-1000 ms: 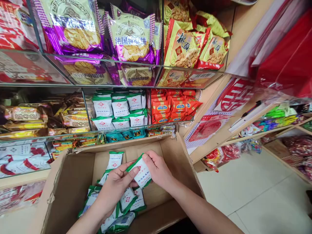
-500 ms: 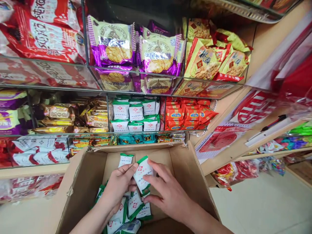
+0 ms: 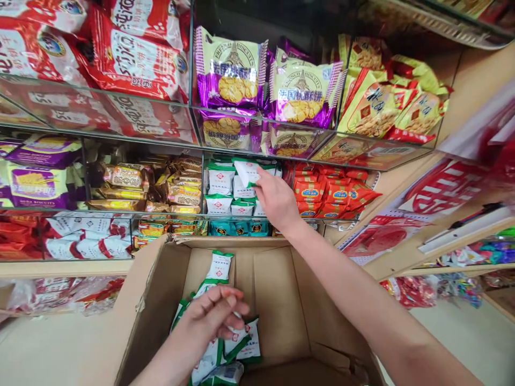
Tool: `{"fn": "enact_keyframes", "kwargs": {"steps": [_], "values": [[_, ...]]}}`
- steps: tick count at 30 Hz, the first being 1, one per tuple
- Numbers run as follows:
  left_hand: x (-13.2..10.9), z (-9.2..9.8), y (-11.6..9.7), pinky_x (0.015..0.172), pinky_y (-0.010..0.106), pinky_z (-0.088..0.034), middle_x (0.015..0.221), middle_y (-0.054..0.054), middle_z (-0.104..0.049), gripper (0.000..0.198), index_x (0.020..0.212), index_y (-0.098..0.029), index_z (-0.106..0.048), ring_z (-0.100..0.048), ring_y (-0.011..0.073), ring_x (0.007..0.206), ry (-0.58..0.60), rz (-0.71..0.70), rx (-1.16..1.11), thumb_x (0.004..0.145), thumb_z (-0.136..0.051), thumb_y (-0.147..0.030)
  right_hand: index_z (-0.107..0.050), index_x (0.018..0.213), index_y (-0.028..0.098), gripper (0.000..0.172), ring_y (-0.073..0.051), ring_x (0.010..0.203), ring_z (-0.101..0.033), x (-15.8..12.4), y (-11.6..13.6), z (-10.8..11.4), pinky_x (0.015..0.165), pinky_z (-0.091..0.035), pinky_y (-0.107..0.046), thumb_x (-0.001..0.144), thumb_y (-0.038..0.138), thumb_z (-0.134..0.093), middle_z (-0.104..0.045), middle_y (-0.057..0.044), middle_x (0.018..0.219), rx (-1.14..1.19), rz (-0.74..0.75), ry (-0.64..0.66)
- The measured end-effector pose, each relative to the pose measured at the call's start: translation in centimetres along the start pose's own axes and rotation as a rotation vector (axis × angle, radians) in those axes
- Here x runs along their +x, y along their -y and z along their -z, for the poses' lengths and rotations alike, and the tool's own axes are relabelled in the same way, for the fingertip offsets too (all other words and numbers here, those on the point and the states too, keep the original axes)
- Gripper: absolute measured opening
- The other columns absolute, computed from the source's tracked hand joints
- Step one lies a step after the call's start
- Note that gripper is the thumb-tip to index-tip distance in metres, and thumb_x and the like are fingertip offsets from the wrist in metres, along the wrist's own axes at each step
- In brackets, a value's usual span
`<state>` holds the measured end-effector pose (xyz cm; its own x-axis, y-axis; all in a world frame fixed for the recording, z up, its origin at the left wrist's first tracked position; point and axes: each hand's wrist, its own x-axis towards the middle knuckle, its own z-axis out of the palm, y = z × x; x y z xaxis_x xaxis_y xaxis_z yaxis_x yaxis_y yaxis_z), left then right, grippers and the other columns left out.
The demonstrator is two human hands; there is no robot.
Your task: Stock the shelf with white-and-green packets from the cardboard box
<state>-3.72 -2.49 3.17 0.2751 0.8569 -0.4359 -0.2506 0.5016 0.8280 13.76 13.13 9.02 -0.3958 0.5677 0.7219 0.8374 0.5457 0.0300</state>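
Note:
Out at the middle shelf, my right hand [image 3: 277, 195] pinches a small white and green snack packet [image 3: 245, 171] by its right side. That packet is tilted above and in front of rows of matching packets [image 3: 220, 181] in the same shelf compartment. My left hand [image 3: 217, 313] hovers inside a cardboard box [image 3: 277, 289], its fingers loosely curled and apart, with nothing seen in them. Beneath and around it lie several loose snack packets [image 3: 220, 266] of the same kind, partly hidden by the hand.
Red packets [image 3: 309, 193] fill the compartment on the right, brown and gold wrapped snacks [image 3: 124, 176] the one on the left. Clear shelf fronts and dividers edge the compartments. Above, a shelf of purple biscuit packs [image 3: 300, 94] overhangs. A wooden side panel [image 3: 462, 91] stands to the right.
My right hand has carried the packet from above the box up and forward to the shelf. My left hand has let go of it and stayed over the box. The view has shifted left.

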Motion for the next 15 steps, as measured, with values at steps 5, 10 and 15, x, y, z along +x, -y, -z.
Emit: {"fn": "enact_keyframes", "kwargs": {"steps": [5, 10, 15], "values": [[-0.8, 1.5, 2.1, 0.059, 0.025, -0.040, 0.078, 0.002, -0.067, 0.039, 0.080, -0.021, -0.062, -0.057, 0.0145, 0.067, 0.129, 0.008, 0.209, 0.063, -0.063, -0.056, -0.055, 0.102, 0.011, 0.032, -0.021, 0.098, -0.051, 4.2, 0.2, -2.0, 0.086, -0.039, -0.032, 0.089, 0.013, -0.026, -0.058, -0.013, 0.105, -0.139, 0.000, 0.095], [-1.0, 3.4, 2.8, 0.062, 0.026, -0.039, 0.077, 0.000, -0.061, 0.040, 0.082, -0.023, -0.062, -0.053, 0.0149, 0.068, 0.117, 0.010, 0.253, 0.065, -0.059, -0.058, -0.054, 0.107, 0.011, 0.035, -0.023, 0.084, -0.059, 7.4, 1.2, -3.4, 0.074, -0.044, -0.034, 0.087, 0.009, -0.025, -0.062, -0.012, 0.092, -0.186, -0.086, 0.186], [-0.5, 4.6, 3.3, 0.062, 0.024, -0.036, 0.075, -0.002, -0.059, 0.036, 0.082, -0.025, -0.060, -0.050, 0.0142, 0.069, 0.146, 0.028, 0.275, 0.067, -0.057, -0.058, -0.054, 0.111, 0.011, 0.036, -0.025, 0.099, -0.054, 9.9, 2.1, -4.8, 0.087, -0.039, -0.037, 0.087, 0.013, -0.027, -0.059, -0.013, 0.108, -0.143, -0.176, 0.254]]}}
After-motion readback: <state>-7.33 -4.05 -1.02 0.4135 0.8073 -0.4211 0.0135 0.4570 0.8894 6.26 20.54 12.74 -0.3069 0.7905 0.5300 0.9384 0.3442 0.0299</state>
